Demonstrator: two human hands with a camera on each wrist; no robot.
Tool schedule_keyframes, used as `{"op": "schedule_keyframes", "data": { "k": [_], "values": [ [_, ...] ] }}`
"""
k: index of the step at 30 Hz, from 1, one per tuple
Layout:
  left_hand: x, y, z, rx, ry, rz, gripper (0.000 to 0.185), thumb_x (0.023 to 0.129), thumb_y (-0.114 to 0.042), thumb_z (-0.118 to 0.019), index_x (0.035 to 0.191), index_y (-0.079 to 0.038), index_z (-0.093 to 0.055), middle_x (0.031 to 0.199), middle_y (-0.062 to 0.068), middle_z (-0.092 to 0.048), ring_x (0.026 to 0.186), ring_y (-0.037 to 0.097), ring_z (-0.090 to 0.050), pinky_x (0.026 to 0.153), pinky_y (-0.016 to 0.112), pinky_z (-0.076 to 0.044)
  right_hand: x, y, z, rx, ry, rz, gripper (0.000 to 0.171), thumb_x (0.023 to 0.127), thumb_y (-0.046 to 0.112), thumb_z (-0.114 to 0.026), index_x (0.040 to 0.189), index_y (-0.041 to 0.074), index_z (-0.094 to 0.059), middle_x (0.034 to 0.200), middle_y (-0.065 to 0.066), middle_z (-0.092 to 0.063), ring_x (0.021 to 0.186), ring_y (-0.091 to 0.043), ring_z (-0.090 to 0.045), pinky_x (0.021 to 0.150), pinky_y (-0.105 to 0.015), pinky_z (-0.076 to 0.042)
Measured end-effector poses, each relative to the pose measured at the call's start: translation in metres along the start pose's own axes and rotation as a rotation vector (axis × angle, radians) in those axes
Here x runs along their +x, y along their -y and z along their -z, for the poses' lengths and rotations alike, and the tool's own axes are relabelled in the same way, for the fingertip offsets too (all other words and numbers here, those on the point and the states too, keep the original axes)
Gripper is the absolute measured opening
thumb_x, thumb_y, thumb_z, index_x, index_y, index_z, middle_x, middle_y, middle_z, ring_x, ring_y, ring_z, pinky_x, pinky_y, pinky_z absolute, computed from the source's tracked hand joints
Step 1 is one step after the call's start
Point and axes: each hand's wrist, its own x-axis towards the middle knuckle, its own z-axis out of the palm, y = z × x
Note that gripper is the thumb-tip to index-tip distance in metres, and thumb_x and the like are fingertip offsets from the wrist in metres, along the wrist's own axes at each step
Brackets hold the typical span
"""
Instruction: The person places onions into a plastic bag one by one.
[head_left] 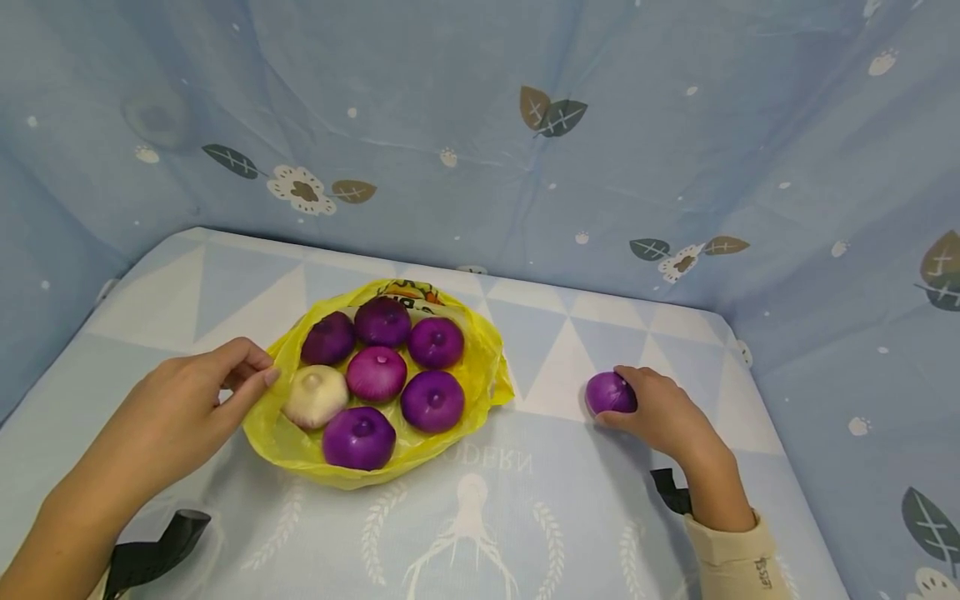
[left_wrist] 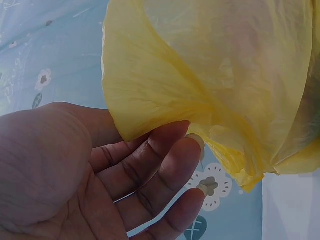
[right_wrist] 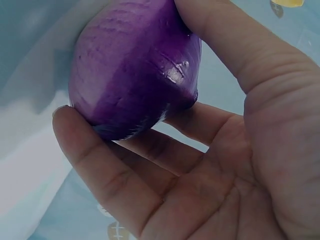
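Observation:
My left hand (head_left: 198, 392) pinches the left rim of a yellow plastic bag (head_left: 491, 350), which is spread wide on the table. In the left wrist view the bag's thin edge (left_wrist: 150, 95) lies between thumb and fingers. Several purple onions (head_left: 435, 401) and one pale onion (head_left: 317, 396) sit inside the bag. Over to the right, my right hand (head_left: 667, 412) grips a single purple onion (head_left: 606, 393) at the tabletop. The right wrist view shows that onion (right_wrist: 135, 70) between the thumb and curled fingers; whether it touches the table is unclear.
A pale blue and white patterned cloth (head_left: 570, 500) covers the table. Behind and at both sides hangs a blue curtain (head_left: 450, 108) with leaf and flower prints. Black straps or mounts (head_left: 161, 546) show near both wrists.

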Motion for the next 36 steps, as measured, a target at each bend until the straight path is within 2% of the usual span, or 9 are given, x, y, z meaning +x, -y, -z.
{"op": "schedule_keyframes", "data": {
  "k": [9, 14, 25, 36],
  "values": [
    [0.000, -0.001, 0.001, -0.003, 0.009, -0.001, 0.010, 0.104, -0.025, -0.069, 0.107, -0.016, -0.069, 0.091, -0.005, -0.071, 0.080, 0.020, -0.065, 0.072, 0.048, -0.055, 0.000, -0.012, 0.000, 0.077, -0.020, 0.055, 0.078, 0.087, 0.038, -0.087, 0.144, -0.005, -0.054, 0.129, -0.024, -0.064, 0.112, -0.040, -0.063, 0.089, -0.057, -0.057],
    [0.000, -0.001, 0.002, -0.011, 0.016, 0.009, 0.011, 0.104, -0.026, -0.068, 0.107, -0.015, -0.069, 0.092, -0.004, -0.072, 0.082, 0.022, -0.066, 0.073, 0.052, -0.056, -0.005, -0.006, 0.010, 0.137, -0.043, 0.106, 0.077, 0.087, 0.038, -0.087, 0.143, -0.004, -0.054, 0.131, -0.022, -0.064, 0.112, -0.036, -0.064, 0.087, -0.052, -0.059],
    [-0.003, 0.000, 0.004, -0.012, 0.010, 0.012, 0.010, 0.104, -0.026, -0.068, 0.107, -0.016, -0.069, 0.093, -0.004, -0.073, 0.082, 0.022, -0.067, 0.073, 0.051, -0.056, -0.014, 0.051, 0.053, 0.062, -0.118, 0.279, 0.074, 0.086, 0.041, -0.088, 0.142, 0.004, -0.055, 0.130, -0.008, -0.063, 0.103, -0.021, -0.065, 0.083, -0.042, -0.059],
    [-0.003, -0.002, 0.004, -0.010, -0.014, -0.021, 0.008, 0.104, -0.025, -0.068, 0.105, -0.017, -0.069, 0.090, -0.007, -0.072, 0.083, 0.019, -0.067, 0.073, 0.046, -0.055, -0.007, 0.118, 0.087, -0.067, -0.108, 0.425, 0.078, 0.087, 0.046, -0.085, 0.146, 0.007, -0.051, 0.136, -0.008, -0.062, 0.107, -0.022, -0.066, 0.084, -0.042, -0.060]
  ]
}}
